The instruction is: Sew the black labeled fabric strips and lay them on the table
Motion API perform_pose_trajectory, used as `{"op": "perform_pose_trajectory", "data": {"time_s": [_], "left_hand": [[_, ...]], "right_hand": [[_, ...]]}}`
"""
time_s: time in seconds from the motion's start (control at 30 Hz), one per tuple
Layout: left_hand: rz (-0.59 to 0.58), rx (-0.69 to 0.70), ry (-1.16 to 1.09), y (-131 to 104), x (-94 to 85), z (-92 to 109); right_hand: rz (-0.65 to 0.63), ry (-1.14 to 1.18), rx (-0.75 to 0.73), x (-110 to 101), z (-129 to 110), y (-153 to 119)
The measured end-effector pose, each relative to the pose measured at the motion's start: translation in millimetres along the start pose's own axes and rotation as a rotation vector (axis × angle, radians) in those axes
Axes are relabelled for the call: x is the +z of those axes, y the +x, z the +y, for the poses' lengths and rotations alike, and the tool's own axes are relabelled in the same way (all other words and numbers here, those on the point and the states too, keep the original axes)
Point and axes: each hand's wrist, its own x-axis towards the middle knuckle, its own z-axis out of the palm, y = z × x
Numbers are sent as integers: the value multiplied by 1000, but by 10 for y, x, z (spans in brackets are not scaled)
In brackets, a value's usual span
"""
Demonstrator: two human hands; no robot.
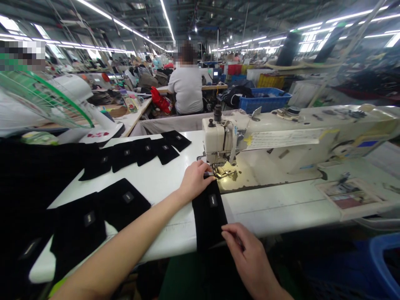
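Observation:
A black fabric piece [208, 221] with a small dark label [213, 200] lies over the table's front edge, its far end under the needle area of a cream sewing machine [218, 137]. My left hand [196, 177] rests on that far end beside the presser foot, fingers closed and pressing the cloth. At the near right edge, my right hand [245, 250] pinches the same piece between thumb and fingertips. Left of it, several similar black pieces [126, 200] with labels are spread over the white table [168, 183].
A white fan with a green guard [46, 96] stands at the left. Behind the machine is a blue basket [265, 100], and a person in a white shirt [187, 89] sits facing away. Another blue basket [383, 250] is low at the right. A small parts tray [351, 196] is set in the tabletop.

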Motion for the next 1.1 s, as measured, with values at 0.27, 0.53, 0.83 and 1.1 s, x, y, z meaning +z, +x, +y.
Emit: {"op": "perform_pose_trajectory", "data": {"time_s": [0.27, 0.53, 0.83, 1.1], "left_hand": [[-75, 333, 152, -119, -16, -79], [-45, 399, 137, -24, 24, -221], [-33, 426, 149, -14, 14, -239], [-64, 447, 265, -10, -13, -207]], "right_hand": [[-157, -192, -353, -189, 164, 28], [-52, -257, -438, -166, 195, 113], [-76, -297, -419, -155, 172, 134], [-103, -311, -401, -147, 180, 126]]}}
